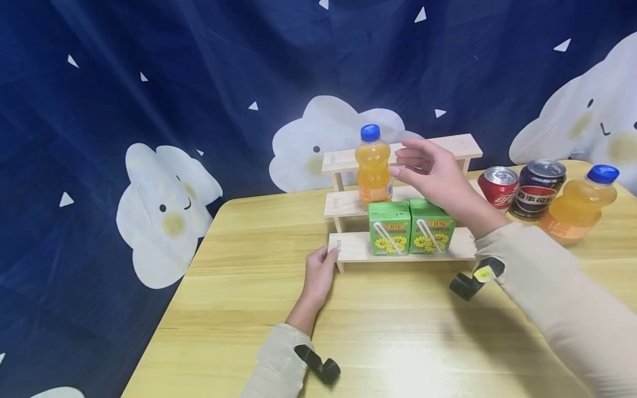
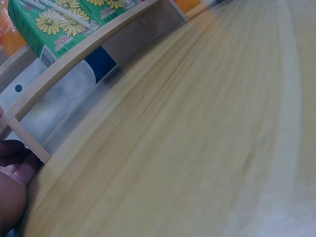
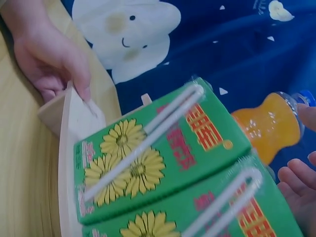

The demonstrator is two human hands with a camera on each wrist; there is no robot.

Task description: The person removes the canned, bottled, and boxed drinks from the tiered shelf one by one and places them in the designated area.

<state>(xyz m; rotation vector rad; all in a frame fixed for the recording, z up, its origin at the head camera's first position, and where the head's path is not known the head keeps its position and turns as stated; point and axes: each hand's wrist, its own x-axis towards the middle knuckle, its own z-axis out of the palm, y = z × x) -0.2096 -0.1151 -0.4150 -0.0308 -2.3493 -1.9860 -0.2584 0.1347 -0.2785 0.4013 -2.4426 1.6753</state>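
Note:
My left hand [image 1: 318,278] grips the left end of the lowest step of a three-step wooden shelf [image 1: 354,250], thumb on top and fingers underneath, as the right wrist view shows. An orange drink bottle [image 1: 374,168] with a blue cap stands upright on the middle step at the left. Beside it is my right hand [image 1: 440,179], fingers loosely bent and apart from the thumb. The thumb tip overlaps the bottle's right edge; contact is unclear. On the lowest step two green drink cartons [image 3: 163,143] with yellow flowers and white straws stand side by side.
Right of the shelf stand a red can [image 1: 499,185], a dark can [image 1: 536,190] and a second orange drink bottle [image 1: 579,207]. The wooden table [image 1: 239,293] holds everything. Behind it hangs a dark blue curtain [image 1: 199,72] with white clouds.

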